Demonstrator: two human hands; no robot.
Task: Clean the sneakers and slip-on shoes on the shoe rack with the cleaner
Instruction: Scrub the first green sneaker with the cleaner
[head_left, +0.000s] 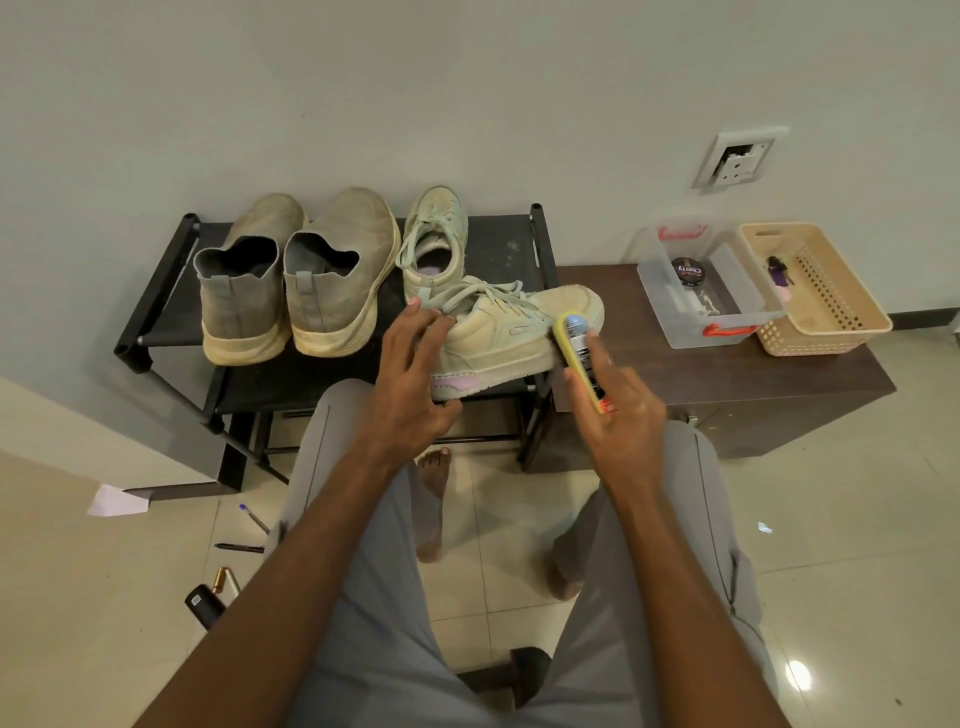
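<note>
Head view: my left hand (410, 374) grips the sneaker (511, 332) on the shoe rack (498, 244); my right hand (621, 415) grips the cleaner (579, 353) against its side.

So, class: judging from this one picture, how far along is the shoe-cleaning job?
Done: nothing looks finished; all four shoes look dingy. In hand: the left hand steadies one sneaker at the shoe rack edge, while the right hand holds the cleaner against its side. Left: the second sneaker and both slip-on shoes sit untouched on the rack.
</note>
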